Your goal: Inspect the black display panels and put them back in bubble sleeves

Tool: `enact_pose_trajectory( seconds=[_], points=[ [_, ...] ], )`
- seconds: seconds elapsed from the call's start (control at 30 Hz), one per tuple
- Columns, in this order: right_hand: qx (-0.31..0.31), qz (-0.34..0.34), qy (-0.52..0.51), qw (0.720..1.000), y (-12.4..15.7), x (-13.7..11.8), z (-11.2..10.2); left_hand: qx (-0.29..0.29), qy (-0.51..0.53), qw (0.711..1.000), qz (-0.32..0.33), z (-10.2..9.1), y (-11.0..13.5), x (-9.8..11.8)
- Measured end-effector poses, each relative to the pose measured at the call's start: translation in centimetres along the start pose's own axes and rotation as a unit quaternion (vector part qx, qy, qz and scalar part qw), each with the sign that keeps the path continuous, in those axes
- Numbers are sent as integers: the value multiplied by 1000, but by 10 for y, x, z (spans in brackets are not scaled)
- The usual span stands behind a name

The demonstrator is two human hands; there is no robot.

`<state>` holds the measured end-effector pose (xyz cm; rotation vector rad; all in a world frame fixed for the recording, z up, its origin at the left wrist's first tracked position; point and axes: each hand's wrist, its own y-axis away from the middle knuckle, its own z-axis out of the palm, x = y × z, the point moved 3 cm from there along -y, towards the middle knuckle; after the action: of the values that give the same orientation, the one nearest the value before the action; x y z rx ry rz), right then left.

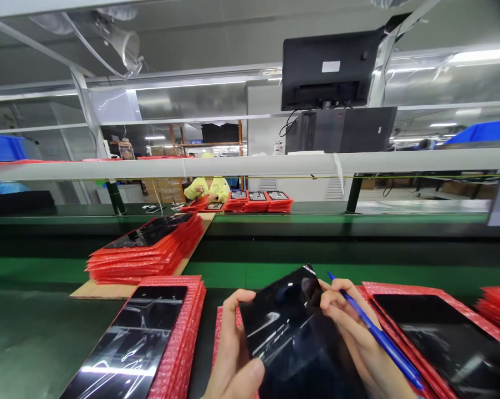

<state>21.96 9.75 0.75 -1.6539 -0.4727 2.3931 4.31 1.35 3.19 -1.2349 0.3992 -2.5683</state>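
I saw a glossy black panel (pixel 300 343) tilted up, right of my landmark, the near-left red bubble-wrap stack (pixel 188 332). The left hand (pixel 229 357) gripped its left side, thumb over the face; the right hand (pixel 358 327) held a blue pen (pixel 382 339), fingertips at the panel's upper right edge. Another red-wrapped stack (pixel 403 287) lay farther right of the landmark. I judged an edge-only grip best, pen tip clear of the gloss.

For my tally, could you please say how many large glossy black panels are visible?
4: the held panel, and one each atop left stack, rear-left stack and right stack. More may be hidden.
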Motion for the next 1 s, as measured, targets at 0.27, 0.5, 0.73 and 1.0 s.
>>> enact_pose_trajectory(
  seconds=[0.27, 0.5, 0.73, 1.0],
  points=[
    [-9, 70, -92, 993, -3, 2, 2, 119, 55, 984, -119, -13, -13, 2],
    [67, 100, -130, 984, -9, 9, -10, 117, 27, 989, -82, -16, -22, -3],
    [88, 136, -144, 976, -14, 24, -23, 156, -55, 984, -64, -23, -26, -6],
    [56, 67, -107, 990, -7, 9, -7, 141, -11, 988, -69, -23, -26, -8]
  ],
)
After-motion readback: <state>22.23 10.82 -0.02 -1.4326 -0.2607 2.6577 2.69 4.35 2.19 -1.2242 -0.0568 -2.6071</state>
